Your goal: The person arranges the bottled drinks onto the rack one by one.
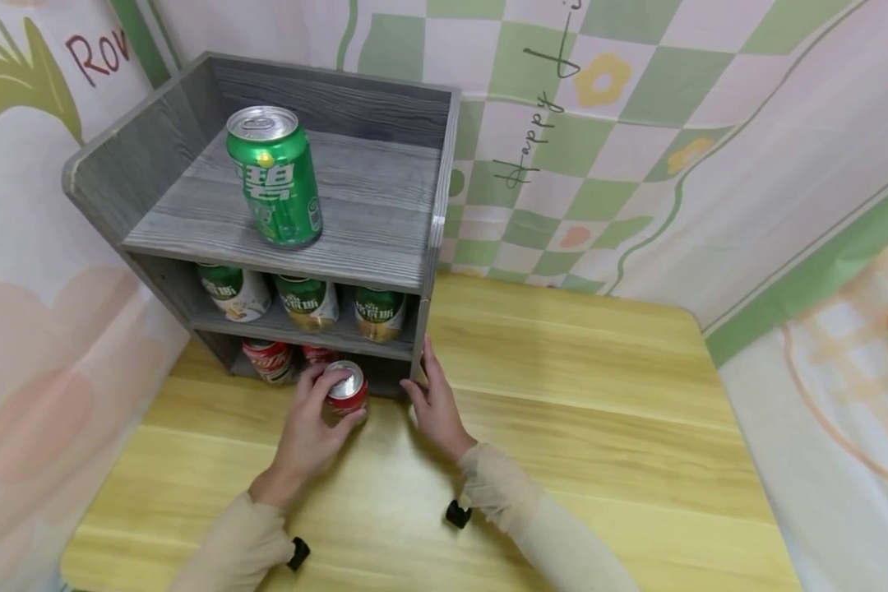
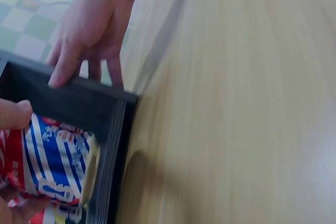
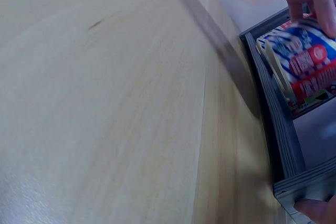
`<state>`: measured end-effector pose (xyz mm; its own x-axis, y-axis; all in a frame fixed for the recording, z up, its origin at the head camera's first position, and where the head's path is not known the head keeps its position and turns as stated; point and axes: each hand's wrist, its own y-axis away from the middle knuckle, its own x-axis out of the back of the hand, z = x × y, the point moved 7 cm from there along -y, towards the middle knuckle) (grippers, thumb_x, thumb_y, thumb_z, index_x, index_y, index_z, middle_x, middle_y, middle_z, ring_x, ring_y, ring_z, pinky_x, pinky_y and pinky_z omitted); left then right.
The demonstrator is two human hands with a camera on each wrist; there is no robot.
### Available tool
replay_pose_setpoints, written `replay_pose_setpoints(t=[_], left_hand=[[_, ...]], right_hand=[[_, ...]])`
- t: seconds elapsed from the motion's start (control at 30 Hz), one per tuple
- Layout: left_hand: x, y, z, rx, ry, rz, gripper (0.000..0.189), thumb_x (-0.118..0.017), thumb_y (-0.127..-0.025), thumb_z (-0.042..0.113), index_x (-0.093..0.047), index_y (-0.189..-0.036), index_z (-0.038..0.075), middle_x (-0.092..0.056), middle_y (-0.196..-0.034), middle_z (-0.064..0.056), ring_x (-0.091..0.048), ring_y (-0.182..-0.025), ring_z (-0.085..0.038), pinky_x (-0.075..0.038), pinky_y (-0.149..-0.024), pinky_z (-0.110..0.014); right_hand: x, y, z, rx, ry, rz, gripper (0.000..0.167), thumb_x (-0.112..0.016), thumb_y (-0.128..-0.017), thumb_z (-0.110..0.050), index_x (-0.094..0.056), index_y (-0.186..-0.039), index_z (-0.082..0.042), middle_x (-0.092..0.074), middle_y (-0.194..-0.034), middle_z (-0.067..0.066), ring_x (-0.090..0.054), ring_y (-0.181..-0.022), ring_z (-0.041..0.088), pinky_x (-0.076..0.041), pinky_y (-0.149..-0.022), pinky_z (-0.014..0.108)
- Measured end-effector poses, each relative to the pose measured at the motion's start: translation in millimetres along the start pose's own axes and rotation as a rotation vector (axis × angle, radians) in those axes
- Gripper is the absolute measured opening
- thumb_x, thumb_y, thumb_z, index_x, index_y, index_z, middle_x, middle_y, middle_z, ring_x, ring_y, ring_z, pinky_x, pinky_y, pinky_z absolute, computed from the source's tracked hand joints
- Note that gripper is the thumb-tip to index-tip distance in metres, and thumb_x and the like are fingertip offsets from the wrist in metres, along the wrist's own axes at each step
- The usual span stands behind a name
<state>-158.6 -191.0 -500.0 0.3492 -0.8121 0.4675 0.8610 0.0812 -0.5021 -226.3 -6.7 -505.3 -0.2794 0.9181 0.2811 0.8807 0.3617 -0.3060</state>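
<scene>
My left hand (image 1: 307, 436) grips a red drink can (image 1: 349, 400) by its top and side, at the front of the lowest level of a grey wooden shelf (image 1: 381, 189). The can's blue and white striped side (image 2: 58, 156) shows in the left wrist view, and in the right wrist view the can (image 3: 302, 64) looks tilted. My right hand (image 1: 438, 411) holds the shelf's right side panel near the bottom, thumb at its front edge and fingers along the outside. Two more red cans stand left of the held one, a left can (image 1: 268, 362) and a partly hidden one (image 1: 318, 353).
A green can (image 1: 281, 189) stands on the shelf's top. Three green-topped cans line the middle level: left (image 1: 234, 294), centre (image 1: 307, 302) and right (image 1: 379, 314). The shelf stands on a pale wooden table (image 1: 599, 411), with patterned curtains (image 1: 540, 148) behind and beside it.
</scene>
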Motion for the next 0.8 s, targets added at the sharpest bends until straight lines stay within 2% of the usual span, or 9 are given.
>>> replay_pose_setpoints(t=[0.47, 0.8], left_hand=[[-26.2, -8.6, 7.8, -0.029, -0.028, 0.103, 0.067, -0.094, -0.065, -0.001, -0.062, -0.124, 0.007, -0.051, -0.127, -0.027, -0.058, -0.108, -0.041, -0.058, -0.089, -0.055], [-39.9, -17.0, 12.7, -0.051, -0.058, 0.08, 0.065, -0.093, -0.069, 0.003, -0.06, -0.125, 0.007, -0.051, -0.123, -0.026, -0.056, -0.108, -0.039, -0.057, -0.09, -0.053]], right_hand=[[-2, -1.3, 0, -0.009, -0.011, -0.005, 0.08, -0.056, -0.099, 0.008, -0.008, -0.162, -0.002, -0.022, -0.164, 0.022, -0.031, -0.147, 0.037, -0.048, -0.109, 0.038], [-1, -0.4, 1, -0.008, 0.007, -0.005, 0.077, -0.055, -0.1, 0.007, -0.008, -0.161, 0.002, -0.021, -0.164, 0.025, -0.029, -0.147, 0.039, -0.049, -0.109, 0.04]])
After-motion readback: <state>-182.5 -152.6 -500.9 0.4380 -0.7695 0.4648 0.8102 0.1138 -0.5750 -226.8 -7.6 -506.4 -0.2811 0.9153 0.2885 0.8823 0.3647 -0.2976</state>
